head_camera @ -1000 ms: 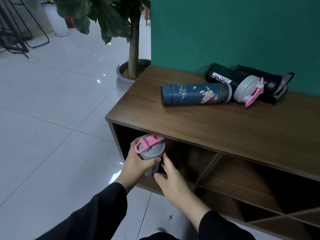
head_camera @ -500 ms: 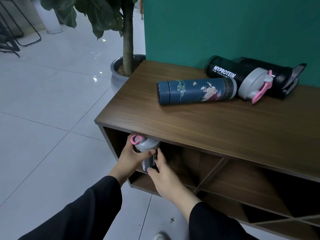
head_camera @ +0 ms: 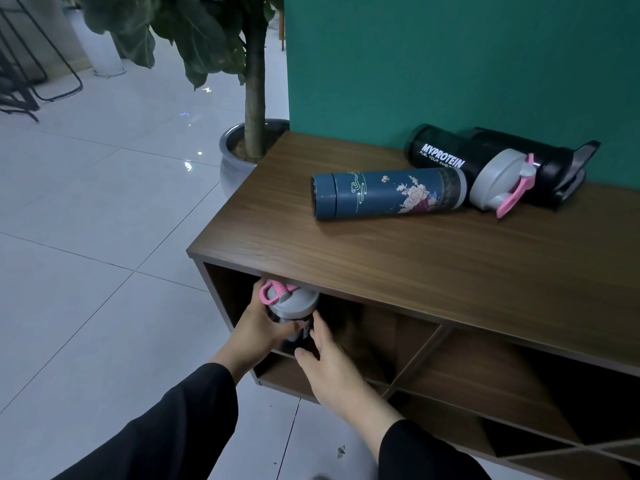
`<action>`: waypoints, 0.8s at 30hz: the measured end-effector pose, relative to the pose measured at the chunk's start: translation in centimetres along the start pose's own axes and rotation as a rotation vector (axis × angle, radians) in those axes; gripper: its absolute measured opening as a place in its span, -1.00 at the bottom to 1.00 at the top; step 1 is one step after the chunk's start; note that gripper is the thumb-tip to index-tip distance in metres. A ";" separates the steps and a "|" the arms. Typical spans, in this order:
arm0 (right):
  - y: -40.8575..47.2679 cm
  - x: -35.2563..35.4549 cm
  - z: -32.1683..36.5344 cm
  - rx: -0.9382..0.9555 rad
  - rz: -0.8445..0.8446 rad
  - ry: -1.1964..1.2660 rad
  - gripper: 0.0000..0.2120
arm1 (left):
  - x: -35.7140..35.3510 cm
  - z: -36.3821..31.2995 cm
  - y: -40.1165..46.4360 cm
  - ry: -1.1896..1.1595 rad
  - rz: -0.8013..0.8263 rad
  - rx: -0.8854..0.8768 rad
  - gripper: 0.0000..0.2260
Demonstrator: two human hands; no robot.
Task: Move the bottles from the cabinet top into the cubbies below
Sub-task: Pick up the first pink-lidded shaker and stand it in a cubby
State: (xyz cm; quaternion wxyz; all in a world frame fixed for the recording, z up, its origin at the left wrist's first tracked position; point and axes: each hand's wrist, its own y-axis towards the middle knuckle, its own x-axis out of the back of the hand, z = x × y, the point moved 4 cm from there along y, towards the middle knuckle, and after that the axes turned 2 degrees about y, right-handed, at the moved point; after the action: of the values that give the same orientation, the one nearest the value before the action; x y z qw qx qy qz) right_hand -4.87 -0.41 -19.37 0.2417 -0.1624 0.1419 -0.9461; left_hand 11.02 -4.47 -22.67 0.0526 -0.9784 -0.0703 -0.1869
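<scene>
Both hands (head_camera: 263, 327) clamp the pink-lidded shaker (head_camera: 292, 308) entering the left-end cubby (head_camera: 228, 299); three bottles (head_camera: 388, 195) wait on the cabinet top (head_camera: 415, 265).

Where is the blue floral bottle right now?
The blue bottle lies on its side on the cabinet top, left of the Myprotein shaker.

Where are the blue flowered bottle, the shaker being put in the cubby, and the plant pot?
blue flowered bottle (head_camera: 388, 194): head view, middle of its lying body.
shaker (head_camera: 294, 303): head view, grey lid, under the cabinet top.
plant pot (head_camera: 230, 164): head view, left outer wall.
</scene>
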 end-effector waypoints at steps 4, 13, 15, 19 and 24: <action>0.4 -0.1 -0.3 -0.004 -0.004 -0.075 -0.41 | 0.0 0.7 0.1 0.008 0.028 0.028 -0.34; -3.5 1.7 0.0 0.087 -0.030 -0.061 -0.67 | -0.3 1.9 -3.3 0.062 -0.147 0.131 -0.35; -6.5 3.6 1.8 0.199 -0.136 -0.041 -0.75 | -0.6 2.0 -6.4 0.235 -0.260 0.066 -0.70; -11.3 10.9 6.3 0.463 -0.485 -0.016 -0.59 | -2.4 -1.9 -10.7 0.403 -0.234 -0.366 -0.73; -9.5 22.5 8.0 0.319 -0.927 0.101 -0.84 | -5.3 -15.5 -10.0 0.396 -0.195 -0.808 -0.74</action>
State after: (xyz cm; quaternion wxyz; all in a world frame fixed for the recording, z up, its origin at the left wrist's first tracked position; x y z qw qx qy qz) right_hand -24.46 -5.23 -3.46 -0.1901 -0.1236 -0.0803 -0.9706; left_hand -1.01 2.76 -9.57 -0.3383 -0.8548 -0.0722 -0.3867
